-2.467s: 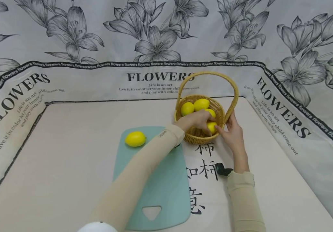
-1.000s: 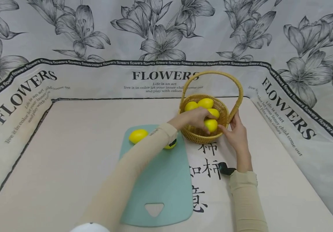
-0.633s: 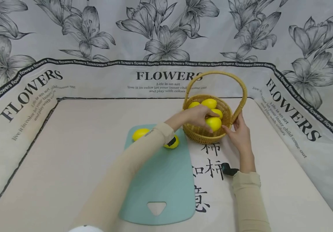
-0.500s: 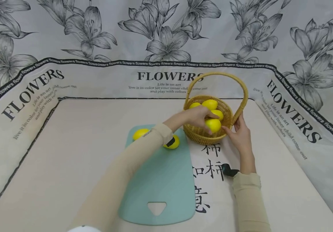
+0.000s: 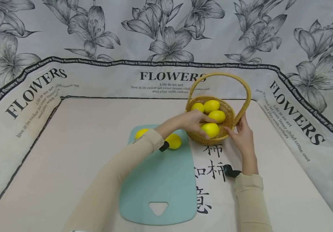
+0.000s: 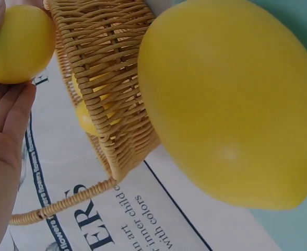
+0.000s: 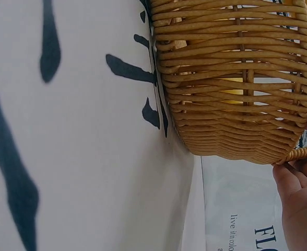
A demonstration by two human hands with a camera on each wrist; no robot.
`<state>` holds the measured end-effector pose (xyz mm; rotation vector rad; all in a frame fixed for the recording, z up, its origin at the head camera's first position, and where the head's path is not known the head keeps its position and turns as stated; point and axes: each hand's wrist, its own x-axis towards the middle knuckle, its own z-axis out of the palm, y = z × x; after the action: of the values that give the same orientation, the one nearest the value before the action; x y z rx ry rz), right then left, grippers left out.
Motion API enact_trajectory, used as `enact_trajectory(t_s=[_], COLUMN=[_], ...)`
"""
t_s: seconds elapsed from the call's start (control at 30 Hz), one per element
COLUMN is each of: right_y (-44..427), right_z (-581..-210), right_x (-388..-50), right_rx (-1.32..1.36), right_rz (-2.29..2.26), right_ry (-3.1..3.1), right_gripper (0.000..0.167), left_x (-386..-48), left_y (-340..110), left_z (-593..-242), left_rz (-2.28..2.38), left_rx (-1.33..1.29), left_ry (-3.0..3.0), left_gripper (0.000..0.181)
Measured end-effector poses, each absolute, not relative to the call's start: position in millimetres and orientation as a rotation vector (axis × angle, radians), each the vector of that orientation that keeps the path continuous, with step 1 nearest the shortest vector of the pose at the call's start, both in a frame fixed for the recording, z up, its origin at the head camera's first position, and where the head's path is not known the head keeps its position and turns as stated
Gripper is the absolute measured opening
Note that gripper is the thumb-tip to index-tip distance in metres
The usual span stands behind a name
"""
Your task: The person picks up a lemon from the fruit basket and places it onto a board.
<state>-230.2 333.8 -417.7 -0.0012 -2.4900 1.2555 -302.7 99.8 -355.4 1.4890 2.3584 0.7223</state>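
Note:
My left hand (image 5: 194, 121) holds a yellow lemon (image 5: 210, 130) between thumb and fingers, over the near part of a wicker basket (image 5: 201, 139). In the left wrist view, this lemon (image 6: 20, 47) stands clear of the basket's mouth. Three more lemons (image 5: 216, 116) lie inside the basket. With its thumb and fingers, my right hand (image 5: 243, 137) grips the basket's right side where the handle (image 5: 247, 93) meets the rim. On the pale green cutting board (image 5: 157, 177) rest two lemons, one (image 5: 173, 141) beside my left wrist and another (image 5: 141, 133) partly behind the left sleeve.
A pale tablecloth (image 5: 82, 145) with black written characters (image 5: 202, 199) lies under everything. The board has a triangular hole (image 5: 158, 208) at its near end. Behind and at the sides rises a flower-printed cloth (image 5: 166, 42). Dark wrist mounts (image 5: 231, 171) sit by the cuffs.
My left hand has drawn the held lemon up and leftward, from the basket's right part to above its near part. The right hand keeps its grip. The whole view has shifted slightly.

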Motion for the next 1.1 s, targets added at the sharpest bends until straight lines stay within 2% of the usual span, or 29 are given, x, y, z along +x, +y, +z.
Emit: enact_trajectory(t_s=[1.1], right_y=[335], right_z=[-418], right_x=[-232], right_rx=[0.002], right_rz=[1.251], right_ry=[-2.498], right_gripper=[0.096], left_x=[-282], left_y=[27], left_z=[-361], left_rz=[0.887], left_rx=[1.466], left_ry=[2.315], left_gripper=[0.072])
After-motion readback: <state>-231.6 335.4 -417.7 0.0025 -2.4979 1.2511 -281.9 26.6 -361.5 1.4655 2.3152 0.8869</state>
